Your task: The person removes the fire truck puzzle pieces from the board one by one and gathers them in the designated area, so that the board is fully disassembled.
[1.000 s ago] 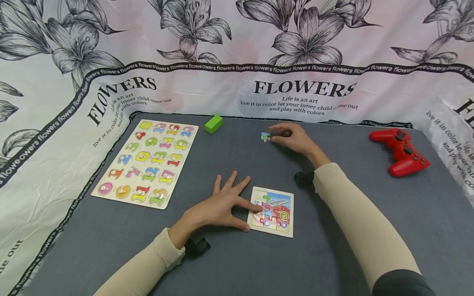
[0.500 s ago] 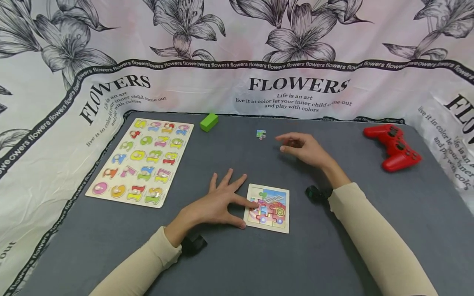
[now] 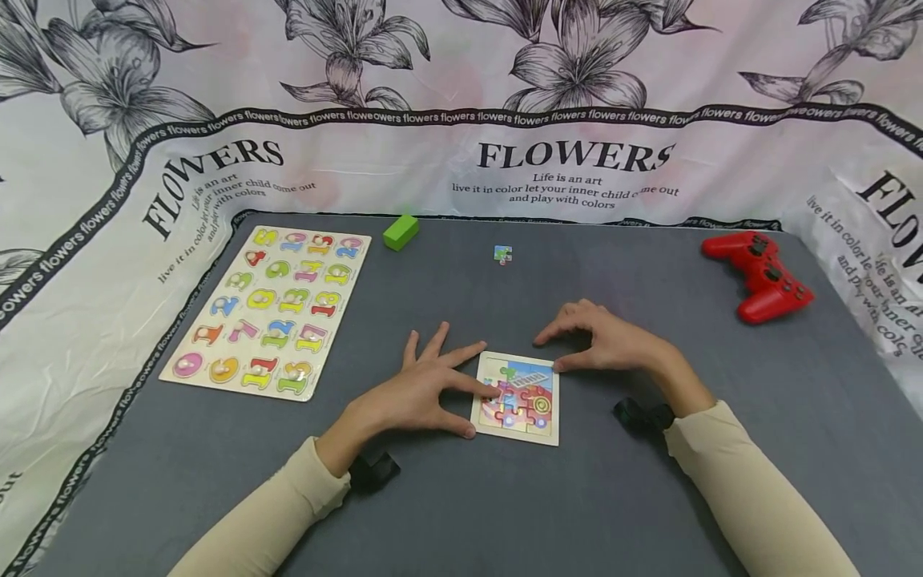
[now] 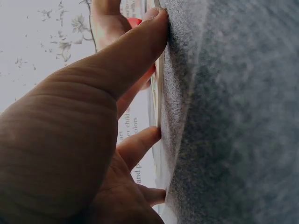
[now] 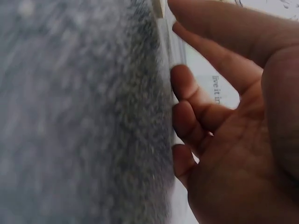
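Observation:
A small square jigsaw puzzle (image 3: 515, 439) in a pale wooden frame lies flat on the grey table, showing a red vehicle with a ladder. My left hand (image 3: 418, 394) is spread beside it, index finger over the picture and thumb at the left edge; the left wrist view shows that thumb (image 4: 135, 42) against the board's thin side. At the upper right corner of the frame is the thumb of my right hand (image 3: 613, 338), its index finger reaching out and the other fingers bent, holding nothing. A small loose puzzle piece (image 3: 502, 254) lies farther back.
A number puzzle board (image 3: 241, 386) with several coloured numerals lies at the left. Behind it to the right is a green block (image 3: 401, 233). A red game controller (image 3: 757, 276) rests at the far right. A flower-printed sheet (image 3: 404, 172) hangs along the back.
My right hand has left the small loose piece and come nearer, to the jigsaw's upper right corner. The loose piece stays at the back. My left hand keeps its place on the jigsaw.

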{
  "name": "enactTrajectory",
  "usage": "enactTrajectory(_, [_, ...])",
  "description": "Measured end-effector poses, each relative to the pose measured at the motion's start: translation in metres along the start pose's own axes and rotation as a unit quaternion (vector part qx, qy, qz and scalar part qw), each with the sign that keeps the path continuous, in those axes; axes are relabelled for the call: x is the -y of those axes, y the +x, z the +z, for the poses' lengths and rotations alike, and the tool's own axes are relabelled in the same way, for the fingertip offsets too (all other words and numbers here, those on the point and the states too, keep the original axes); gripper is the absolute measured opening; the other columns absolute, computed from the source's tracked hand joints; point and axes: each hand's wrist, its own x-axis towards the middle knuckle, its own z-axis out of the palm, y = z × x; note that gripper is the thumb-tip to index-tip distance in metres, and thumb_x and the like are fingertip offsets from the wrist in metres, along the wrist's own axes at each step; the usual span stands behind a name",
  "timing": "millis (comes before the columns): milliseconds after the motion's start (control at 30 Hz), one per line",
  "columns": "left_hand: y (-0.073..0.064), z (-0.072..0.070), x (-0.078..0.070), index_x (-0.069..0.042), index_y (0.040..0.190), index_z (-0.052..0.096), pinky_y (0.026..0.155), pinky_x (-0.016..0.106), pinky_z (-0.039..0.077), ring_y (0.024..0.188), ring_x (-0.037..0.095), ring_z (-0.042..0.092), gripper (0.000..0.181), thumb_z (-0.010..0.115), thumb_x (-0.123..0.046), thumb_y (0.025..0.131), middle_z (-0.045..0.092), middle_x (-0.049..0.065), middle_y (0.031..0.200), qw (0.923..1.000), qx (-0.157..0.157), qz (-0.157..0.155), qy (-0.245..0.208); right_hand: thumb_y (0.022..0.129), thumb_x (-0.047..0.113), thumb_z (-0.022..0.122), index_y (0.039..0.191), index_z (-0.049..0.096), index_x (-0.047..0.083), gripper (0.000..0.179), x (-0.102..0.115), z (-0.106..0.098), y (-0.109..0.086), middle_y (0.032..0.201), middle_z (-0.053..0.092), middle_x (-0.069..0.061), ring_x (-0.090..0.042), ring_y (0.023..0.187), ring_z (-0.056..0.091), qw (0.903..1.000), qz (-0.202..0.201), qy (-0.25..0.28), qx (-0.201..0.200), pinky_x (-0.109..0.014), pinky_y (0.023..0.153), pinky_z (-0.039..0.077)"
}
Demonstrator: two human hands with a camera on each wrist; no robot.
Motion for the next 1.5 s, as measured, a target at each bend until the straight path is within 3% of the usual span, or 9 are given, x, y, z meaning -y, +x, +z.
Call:
enactTrajectory(200, [0.0,-0.001,0.0,-0.041,0.133,0.067,0.113,0.078,-0.013,0.157,0.048,-0.006,0.059,0.087,-0.047,0.077,0.03,-0.001,0.168,0.9999,-0.008,0.007,0.008,0.083,0.026,0.086,0.114,0.078,0.03,0.032,0.003,0.0,-0.005,0.104,0.065,0.007,-0.015,0.096,0.045,0.9997,0.002,-0.001,0.024,-0.038,0.084,0.03])
enactTrajectory(600, [0.0,0.0,0.002,-0.042,0.128,0.069,0.115,0.078,-0.006,0.158,0.045,0.004,0.057,0.088,-0.048,0.075,0.034,0.003,0.165,0.9993,-0.026,0.011,0.023,0.084,0.021,0.085,0.111,0.079,0.028,0.028,0.005,0.004,-0.001,0.1,0.065,0.006,-0.016,0.092,0.045,1.0,0.004,-0.006,0.003,-0.037,0.08,0.027])
enactTrajectory(900, [0.001,0.0,0.002,-0.042,0.13,0.068,0.115,0.077,-0.007,0.158,0.044,0.004,0.058,0.088,-0.048,0.076,0.034,0.003,0.165,0.9993,-0.026,0.016,0.022,0.085,0.024,0.083,0.115,0.078,0.028,0.03,0.004,0.004,0.0,0.103,0.066,0.006,-0.015,0.096,0.046,1.0,-0.008,-0.005,0.0,-0.038,0.082,0.029])
enactTrajectory(1167, [0.0,0.0,0.0,-0.042,0.13,0.068,0.113,0.079,-0.006,0.157,0.047,0.005,0.058,0.087,-0.049,0.077,0.034,0.004,0.165,0.9993,-0.021,0.018,0.025,0.087,0.023,0.081,0.125,0.074,0.025,0.038,0.018,0.021,0.01,0.118,0.065,0.002,-0.018,0.103,0.045,0.9987,-0.044,0.026,-0.002,-0.039,0.084,0.028])
enactTrajectory(1500, [0.001,-0.001,-0.001,-0.043,0.134,0.065,0.114,0.079,-0.008,0.158,0.046,0.002,0.059,0.085,-0.049,0.079,0.031,0.003,0.166,0.9995,-0.011,0.016,0.025,0.092,0.016,0.073,0.124,0.074,0.031,0.035,0.032,0.034,0.018,0.107,0.057,0.003,-0.016,0.096,0.038,0.9982,-0.057,-0.018,0.004,-0.04,0.083,0.023])
